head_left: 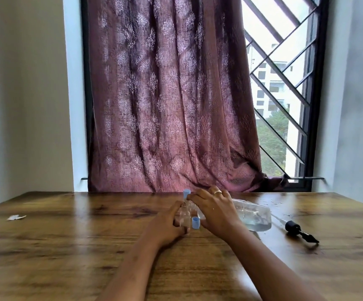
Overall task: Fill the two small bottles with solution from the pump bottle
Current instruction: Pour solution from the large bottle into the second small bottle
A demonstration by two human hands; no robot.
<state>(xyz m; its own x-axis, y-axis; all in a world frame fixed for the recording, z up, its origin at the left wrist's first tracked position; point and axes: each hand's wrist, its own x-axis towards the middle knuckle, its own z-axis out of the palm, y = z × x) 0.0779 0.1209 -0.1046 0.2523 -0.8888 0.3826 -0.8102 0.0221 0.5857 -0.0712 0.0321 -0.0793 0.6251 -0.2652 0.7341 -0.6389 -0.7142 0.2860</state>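
Observation:
The clear pump bottle (254,215) is tipped on its side over the wooden table (67,246), with some liquid pooled at its bottom end on the right. My right hand (214,210) grips its neck end. Its mouth meets a small clear bottle (183,216) that my left hand (169,224) holds upright on the table. A light blue cap (195,223) stands just in front of the hands. Another blue cap (186,193) shows behind them; the bottle under it is hidden by my fingers. The black pump head with its tube (295,230) lies on the table to the right.
A small white scrap (16,217) lies near the table's left edge. Behind the table hangs a purple patterned curtain (171,94) over a barred window (284,83). Some droplets speckle the table's far right.

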